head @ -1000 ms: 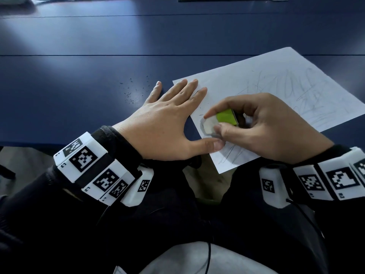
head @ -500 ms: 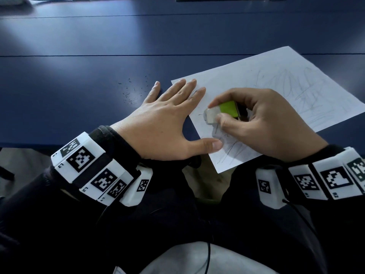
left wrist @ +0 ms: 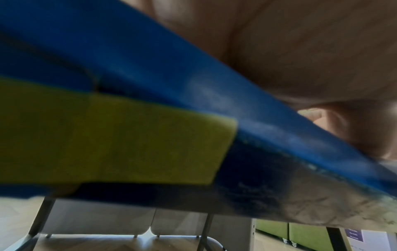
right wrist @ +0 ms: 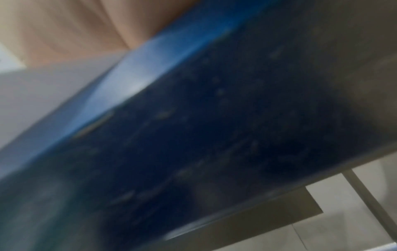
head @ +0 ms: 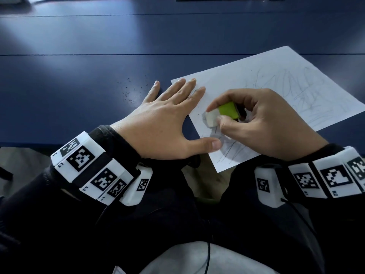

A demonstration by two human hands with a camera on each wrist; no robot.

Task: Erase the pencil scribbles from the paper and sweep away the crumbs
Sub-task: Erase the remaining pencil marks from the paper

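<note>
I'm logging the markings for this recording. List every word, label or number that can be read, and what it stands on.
"L3": left wrist band, beside a square marker.
"L2": same band, further along.
"R2": right wrist band.
Other small labels on both bands: too small to read.
paper: pencil scribbles only, no words.
eraser: no readable print on its green sleeve.

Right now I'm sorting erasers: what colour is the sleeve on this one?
Lime green, on the white eraser; clearest in the head view.
</note>
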